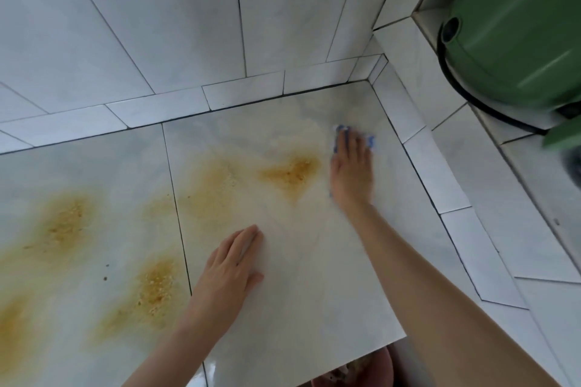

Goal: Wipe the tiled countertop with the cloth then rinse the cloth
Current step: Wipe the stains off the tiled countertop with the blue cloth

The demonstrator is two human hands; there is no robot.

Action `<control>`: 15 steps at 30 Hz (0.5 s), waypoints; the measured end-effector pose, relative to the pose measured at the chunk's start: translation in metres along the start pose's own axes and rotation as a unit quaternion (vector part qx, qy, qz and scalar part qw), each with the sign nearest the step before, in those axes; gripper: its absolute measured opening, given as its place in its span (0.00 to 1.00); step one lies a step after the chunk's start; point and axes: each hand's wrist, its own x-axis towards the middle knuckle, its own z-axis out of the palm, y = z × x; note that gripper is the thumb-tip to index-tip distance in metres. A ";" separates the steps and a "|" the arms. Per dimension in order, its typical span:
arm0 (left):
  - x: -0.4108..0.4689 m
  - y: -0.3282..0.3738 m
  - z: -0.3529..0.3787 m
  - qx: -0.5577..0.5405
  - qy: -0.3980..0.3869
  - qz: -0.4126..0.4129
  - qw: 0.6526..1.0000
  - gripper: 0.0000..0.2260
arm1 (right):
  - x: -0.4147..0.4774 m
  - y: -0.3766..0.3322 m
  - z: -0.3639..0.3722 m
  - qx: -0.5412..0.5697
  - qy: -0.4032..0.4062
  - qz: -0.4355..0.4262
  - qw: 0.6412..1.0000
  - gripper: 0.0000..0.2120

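Fingers (247,238) flat on stained tiled countertop (317,280)

We've got the cloth (371,141) under our right hand (352,176) at 1 o'clock on the countertop (314,286), left hand (229,270) at 6, spills (63,223) toward 9.

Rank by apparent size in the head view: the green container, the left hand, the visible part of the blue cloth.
1. green container, cut off by the frame edge
2. left hand, nearer the camera
3. blue cloth, mostly hidden under the right hand
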 end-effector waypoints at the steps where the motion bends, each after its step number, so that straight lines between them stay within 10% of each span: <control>1: 0.000 0.000 0.000 -0.002 0.002 0.000 1.000 0.28 | -0.003 -0.021 0.002 0.003 0.000 -0.034 0.999 0.27; 8: 0.000 -0.002 -0.002 0.014 0.012 0.007 1.000 0.26 | -0.074 -0.074 0.012 0.048 -0.003 -0.245 0.968 0.24; 15: -0.002 0.000 -0.003 -0.009 -0.003 0.006 1.000 0.30 | -0.026 0.030 0.004 -0.072 0.000 -0.159 0.985 0.29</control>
